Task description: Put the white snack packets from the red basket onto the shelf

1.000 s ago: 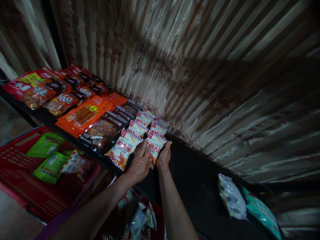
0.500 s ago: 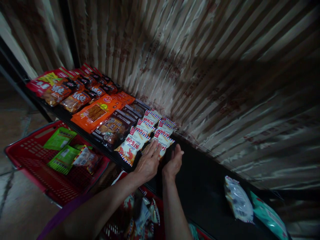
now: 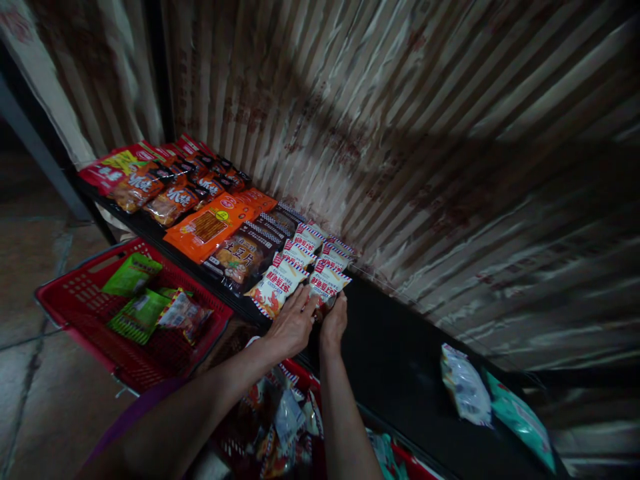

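Observation:
Rows of white snack packets with red and blue striped edges (image 3: 280,285) lie on a dark shelf (image 3: 400,360). My left hand (image 3: 293,323) rests with fingers stretched out on the front packets, at the gap between the two rows. My right hand (image 3: 334,320) lies just beside it, fingers curled onto the lower edge of the right front packet (image 3: 327,281). Both forearms reach up from the bottom of the view.
Left of the white packets lie dark brown packets (image 3: 240,253), an orange packet (image 3: 210,227) and red ones (image 3: 150,187). A red basket (image 3: 75,307) holds green packets below the shelf. Two packets (image 3: 465,387) lie at the shelf's right end. A striped curtain (image 3: 400,133) hangs behind.
My right hand has come back from the bare shelf onto the right front packet. The left hand stays on the packets. The view has shifted, showing more of the red basket.

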Tool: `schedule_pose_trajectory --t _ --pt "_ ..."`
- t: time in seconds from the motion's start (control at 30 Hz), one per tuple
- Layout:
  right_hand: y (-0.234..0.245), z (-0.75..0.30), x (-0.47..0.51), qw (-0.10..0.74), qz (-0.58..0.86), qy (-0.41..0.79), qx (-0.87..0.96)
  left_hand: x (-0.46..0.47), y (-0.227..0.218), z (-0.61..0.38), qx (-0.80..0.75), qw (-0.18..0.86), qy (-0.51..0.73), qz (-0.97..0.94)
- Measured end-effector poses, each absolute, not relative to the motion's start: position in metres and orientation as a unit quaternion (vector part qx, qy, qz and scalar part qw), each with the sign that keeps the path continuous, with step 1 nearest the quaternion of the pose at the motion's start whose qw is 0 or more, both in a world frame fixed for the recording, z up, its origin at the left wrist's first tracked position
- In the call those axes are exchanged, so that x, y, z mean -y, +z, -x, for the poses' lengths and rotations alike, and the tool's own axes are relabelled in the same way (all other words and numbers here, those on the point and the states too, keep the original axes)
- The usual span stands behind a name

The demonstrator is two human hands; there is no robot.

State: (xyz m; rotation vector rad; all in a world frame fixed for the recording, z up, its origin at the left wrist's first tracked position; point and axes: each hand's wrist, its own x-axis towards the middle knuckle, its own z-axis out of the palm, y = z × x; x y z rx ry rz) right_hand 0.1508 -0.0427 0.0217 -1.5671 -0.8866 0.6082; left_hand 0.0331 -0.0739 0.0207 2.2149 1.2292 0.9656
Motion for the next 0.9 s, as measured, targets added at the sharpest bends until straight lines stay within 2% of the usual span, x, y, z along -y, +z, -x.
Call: schedule_pose_trajectory --t 0.2,0.43,0.67,0.9 --pt "0.023 -0.147 0.042 0.584 0.653 0.272 0.398 0.072 0.018 -0.034 -0.449 0.250 0.310 -0.800" --pt "0.013 -0.154 0.039 0.566 0.702 0.224 0.369 0.068 0.020 -0.037 -0.453 0.273 0.288 -0.799" --pt "0.014 -0.157 0.041 0.509 0.725 0.213 0.413 0.066 0.017 -0.043 -0.465 0.260 0.293 -0.794" --pt "0.013 -0.157 0.041 0.492 0.727 0.210 0.431 0.067 0.017 -0.043 -0.469 0.242 0.297 -0.796"
